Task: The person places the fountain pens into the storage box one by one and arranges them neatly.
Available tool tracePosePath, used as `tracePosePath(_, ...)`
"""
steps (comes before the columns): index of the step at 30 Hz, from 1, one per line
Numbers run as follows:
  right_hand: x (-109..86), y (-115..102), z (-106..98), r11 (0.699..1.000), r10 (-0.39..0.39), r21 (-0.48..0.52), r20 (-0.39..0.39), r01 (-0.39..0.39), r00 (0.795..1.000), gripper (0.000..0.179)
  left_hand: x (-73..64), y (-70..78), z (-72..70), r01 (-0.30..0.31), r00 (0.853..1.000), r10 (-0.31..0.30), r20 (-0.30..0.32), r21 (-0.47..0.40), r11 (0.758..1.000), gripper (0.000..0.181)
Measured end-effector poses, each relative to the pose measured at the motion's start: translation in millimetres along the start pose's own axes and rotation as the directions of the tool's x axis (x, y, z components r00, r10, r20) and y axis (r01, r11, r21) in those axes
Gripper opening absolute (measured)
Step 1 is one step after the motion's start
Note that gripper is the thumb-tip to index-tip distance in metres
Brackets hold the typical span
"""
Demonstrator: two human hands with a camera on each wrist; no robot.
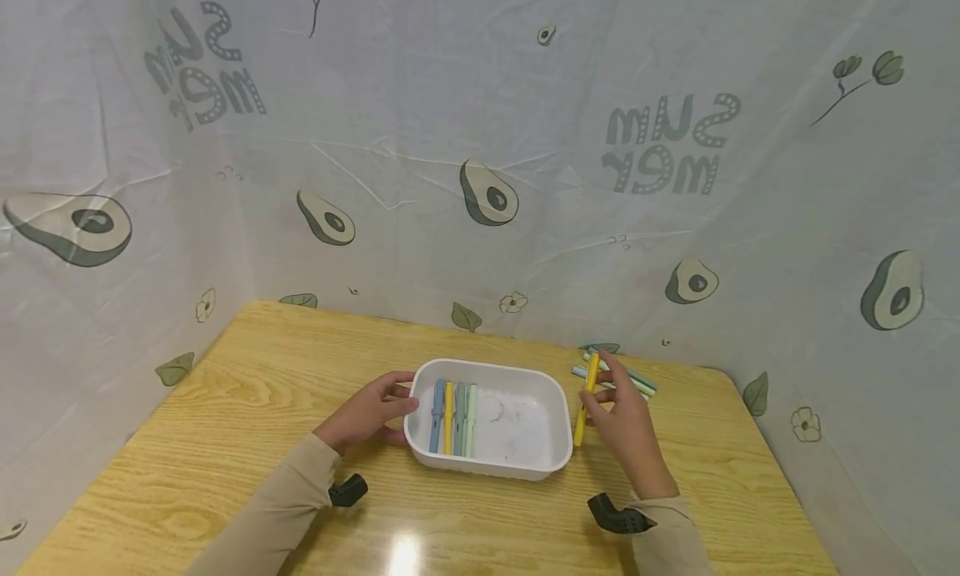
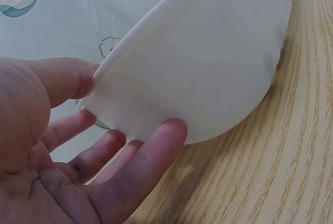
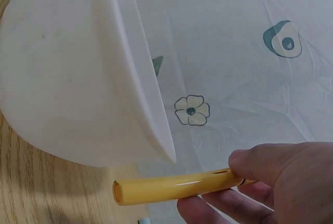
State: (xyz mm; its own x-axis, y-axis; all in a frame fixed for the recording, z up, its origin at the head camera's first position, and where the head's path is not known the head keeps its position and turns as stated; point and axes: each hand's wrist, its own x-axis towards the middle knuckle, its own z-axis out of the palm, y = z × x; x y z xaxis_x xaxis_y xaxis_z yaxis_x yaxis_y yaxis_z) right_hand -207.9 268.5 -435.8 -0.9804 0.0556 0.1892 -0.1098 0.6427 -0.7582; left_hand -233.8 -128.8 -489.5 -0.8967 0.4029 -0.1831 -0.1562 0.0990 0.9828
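A white plastic tray (image 1: 525, 422) stands on the table, and my left hand (image 1: 371, 409) grips its left end. In the left wrist view the thumb lies over the tray's rim (image 2: 140, 31), with the fingers spread along the outer wall. Just off the tray's right end, my right hand (image 1: 621, 413) pinches a yellow pen (image 1: 590, 379) between thumb and fingers. That pen is steeply aligned in the head view, its lower end beside the tray wall. Inside the tray, a blue pen (image 1: 437, 418), another yellow pen (image 1: 448, 418), a grey-green pen (image 1: 460, 422) and a pale green pen (image 1: 471, 418) lie side by side.
Several loose blue and green pens (image 1: 642, 383) lie behind my right hand on the wooden table (image 1: 262, 393), partly hidden by it. A printed curtain (image 1: 405, 167) hangs along the table's back and sides. Black wrist devices (image 1: 618, 516) sit at both cuffs.
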Motion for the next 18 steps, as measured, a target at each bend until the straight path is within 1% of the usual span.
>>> tracePosePath(6,-2.5,-0.7,0.2,1.000,-0.029,-0.010,-0.037,0.029,0.999,0.076,1.1,-1.5,-0.4,-0.007,1.000,0.007,-0.002,0.016,1.000,0.059)
tracePosePath(13,-4.9,-3.3,-2.8,0.994,-0.111,-0.011,-0.084,0.110,0.990,0.073,0.5,-1.0,-0.2,-0.004,1.000,0.004,-0.004,0.022,1.000,0.059)
tracePosePath(18,-5.9,-6.0,-3.2,0.992,-0.128,0.005,-0.104,0.130,0.986,0.070,0.2,-0.1,0.0,-0.004,1.000,0.004,-0.007,0.022,1.000,0.059)
